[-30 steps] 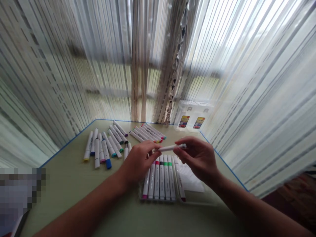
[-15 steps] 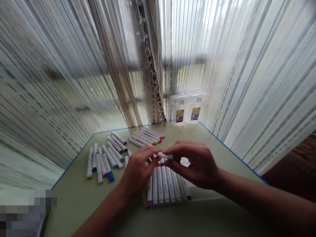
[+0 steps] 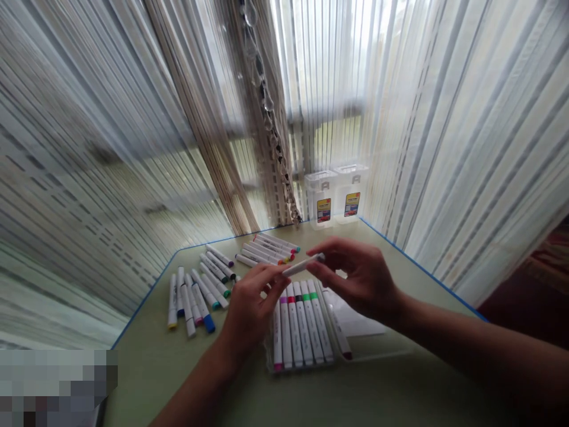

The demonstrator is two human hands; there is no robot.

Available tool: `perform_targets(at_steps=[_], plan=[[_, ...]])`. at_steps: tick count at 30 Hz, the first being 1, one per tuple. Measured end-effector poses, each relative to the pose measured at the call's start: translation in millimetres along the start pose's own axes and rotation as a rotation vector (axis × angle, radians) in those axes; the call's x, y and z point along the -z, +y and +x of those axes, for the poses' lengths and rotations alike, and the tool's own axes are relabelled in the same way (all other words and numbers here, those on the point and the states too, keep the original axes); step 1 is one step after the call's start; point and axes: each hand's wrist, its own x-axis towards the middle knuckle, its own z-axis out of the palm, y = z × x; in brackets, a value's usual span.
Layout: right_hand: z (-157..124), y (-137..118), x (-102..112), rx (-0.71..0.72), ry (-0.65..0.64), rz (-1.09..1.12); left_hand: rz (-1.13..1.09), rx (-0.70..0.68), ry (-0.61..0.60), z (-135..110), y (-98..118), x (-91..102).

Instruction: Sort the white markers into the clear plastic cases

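Observation:
Both hands hold one white marker [image 3: 303, 265] above the green table [image 3: 178, 362]. My left hand [image 3: 251, 308] pinches its near end with closed fingers. My right hand [image 3: 360, 276] grips its far end between thumb and fingers. Directly below lies a clear flat case [image 3: 377, 354] with a row of several white markers [image 3: 302, 323] with coloured caps side by side. The marker's cap colour is hidden by my fingers.
Loose markers lie in a group at the left [image 3: 193, 293] and another group at the back [image 3: 267, 249]. Two clear plastic boxes [image 3: 338, 193] with labels stand at the far corner. Striped sheer curtains [image 3: 444, 148] surround the table. A white sheet [image 3: 355, 320] lies under my right hand.
The held marker has tilted up at its right end and my right hand has risen slightly. The camera view has shifted a little; the markers on the table have not moved.

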Motion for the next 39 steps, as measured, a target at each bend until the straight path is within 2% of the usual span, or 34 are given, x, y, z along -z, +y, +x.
perform_targets(at_steps=[3, 5, 7, 10, 13, 18, 21, 25, 29, 33, 39], plan=[[9, 10, 4, -0.171, 0.035, 0.094, -0.031, 0.049, 0.073, 0, 0, 1.2], [14, 15, 7, -0.263, -0.001, 0.112, -0.085, 0.102, 0.126, 0, 0, 2.0], [17, 19, 7, -0.356, -0.094, 0.137, -0.161, 0.157, 0.173, 0, 0, 2.9], [15, 22, 6, -0.465, -0.314, 0.194, -0.272, 0.19, 0.207, -1, 1, 3.6], [11, 22, 5, -0.511, -0.467, 0.235, -0.317, 0.166, 0.14, -3, 4, 1.5], [7, 20, 3, -0.483, -0.551, 0.265, -0.284, 0.112, -0.018, -8, 11, -7.5], [11, 18, 5, -0.486, -0.544, 0.239, -0.308, 0.1, -0.004, -8, 13, -10.7], [21, 18, 16, -0.48, -0.434, 0.213, -0.216, 0.062, 0.062, -8, 13, -8.7], [31, 24, 33, -0.491, -0.374, 0.154, -0.015, -0.129, 0.0, -11, 19, -7.8], [36, 34, 47, -0.609, -0.465, 0.119, 0.048, -0.307, -0.155, -16, 27, -13.4], [38, 43, 58, -0.736, -0.592, 0.141, 0.116, -0.368, -0.258, -21, 32, -18.8]])
